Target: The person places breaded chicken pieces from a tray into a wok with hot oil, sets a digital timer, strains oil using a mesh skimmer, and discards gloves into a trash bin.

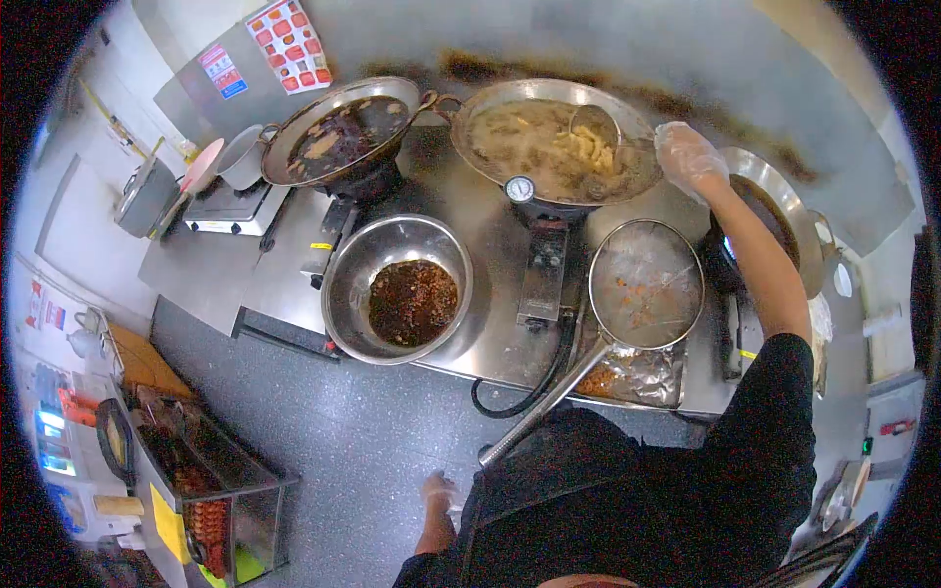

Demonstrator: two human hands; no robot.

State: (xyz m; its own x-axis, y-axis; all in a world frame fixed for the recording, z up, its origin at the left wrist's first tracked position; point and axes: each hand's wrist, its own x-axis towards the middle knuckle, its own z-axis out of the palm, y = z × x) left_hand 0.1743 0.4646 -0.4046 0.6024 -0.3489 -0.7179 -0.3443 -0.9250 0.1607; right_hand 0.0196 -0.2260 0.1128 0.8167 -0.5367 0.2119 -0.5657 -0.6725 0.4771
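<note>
My right hand [690, 162], in a clear plastic glove, is closed around the handle of a ladle [595, 120]. The ladle's round bowl sits in the oil of the middle wok [470, 169], with pale yellow fried pieces [585, 149] in and around it. A round dial thermometer [520, 189] is at the wok's front rim. Low beside my body hangs my left hand [440, 490], also gloved, away from the counter. Its fingers look loosely apart with nothing in them, though they are small in view.
A steel bowl [343, 284] of dark sauce overhangs the counter edge. A large mesh strainer [647, 269] lies over a foil-lined tray [652, 380], its handle jutting towards me. More woks stand left [284, 162] and right [730, 162]. A clear display case [260, 446] is lower left.
</note>
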